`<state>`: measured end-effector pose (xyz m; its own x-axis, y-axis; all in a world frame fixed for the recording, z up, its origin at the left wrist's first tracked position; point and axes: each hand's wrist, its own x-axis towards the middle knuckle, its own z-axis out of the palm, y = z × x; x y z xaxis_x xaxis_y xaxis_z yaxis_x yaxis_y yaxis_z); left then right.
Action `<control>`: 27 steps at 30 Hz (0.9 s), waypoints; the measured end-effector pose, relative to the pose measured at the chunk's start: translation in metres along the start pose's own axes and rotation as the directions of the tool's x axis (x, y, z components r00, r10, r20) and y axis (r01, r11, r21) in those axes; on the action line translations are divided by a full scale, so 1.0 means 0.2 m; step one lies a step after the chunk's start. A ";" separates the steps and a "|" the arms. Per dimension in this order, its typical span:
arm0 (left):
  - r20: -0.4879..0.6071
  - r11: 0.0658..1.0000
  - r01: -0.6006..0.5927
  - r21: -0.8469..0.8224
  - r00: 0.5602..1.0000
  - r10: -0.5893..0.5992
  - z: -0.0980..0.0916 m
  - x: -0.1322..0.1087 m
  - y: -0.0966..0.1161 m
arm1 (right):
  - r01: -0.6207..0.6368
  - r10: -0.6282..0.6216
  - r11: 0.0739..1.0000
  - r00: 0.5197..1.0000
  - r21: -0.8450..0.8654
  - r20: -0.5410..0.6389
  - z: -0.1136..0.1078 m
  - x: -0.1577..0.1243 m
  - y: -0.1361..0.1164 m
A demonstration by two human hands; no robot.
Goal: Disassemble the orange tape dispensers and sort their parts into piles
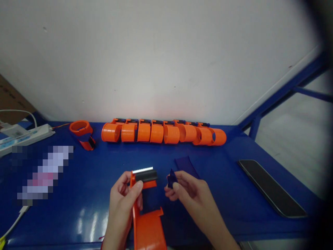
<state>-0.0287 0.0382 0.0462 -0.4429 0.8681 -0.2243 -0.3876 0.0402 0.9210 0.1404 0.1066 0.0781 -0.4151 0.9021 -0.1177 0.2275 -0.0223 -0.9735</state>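
Note:
My left hand (125,198) is closed round an orange tape dispenser (149,229) low in the middle of the view. At its upper end sit a black roller and a toothed metal blade (142,170). My right hand (189,194) pinches a small dark blue plastic part (171,179), held a little to the right of the roller and apart from it. Just behind my right hand, a flat dark blue plastic piece (186,166) lies on the blue table; its near end is hidden by the hand.
Several orange tape dispensers (157,133) stand in a row along the wall. Another dispenser (81,128) is at the left. A phone (270,185) lies at the right, and a white power strip (28,137) with cables at the far left. A blurred-out object (45,175) lies at left.

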 end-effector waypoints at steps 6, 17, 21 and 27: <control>-0.014 0.999 -0.001 0.050 1.000 0.002 0.01 0.01 -0.01 | -0.040 0.038 0.986 0.999 -0.160 -0.012 0.07 0.09 0.05; -0.073 1.000 0.019 0.000 0.997 -0.019 0.02 0.01 0.00 | -0.241 0.226 0.969 0.952 0.049 0.209 0.09 0.21 0.20; -0.093 1.000 0.024 0.018 0.995 -0.022 0.03 0.00 0.00 | -0.144 0.155 0.980 0.985 -0.135 0.073 0.08 0.18 0.17; -0.109 0.997 0.016 0.081 0.994 -0.007 0.04 -0.01 0.00 | -0.150 0.110 0.834 0.988 -0.531 -0.106 0.07 0.16 0.09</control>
<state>-0.0220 0.0402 0.0489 -0.5260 0.8084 -0.2641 -0.3281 0.0936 0.9400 0.1187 0.1281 0.0540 -0.2914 0.9349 -0.2027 0.7197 0.0747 -0.6902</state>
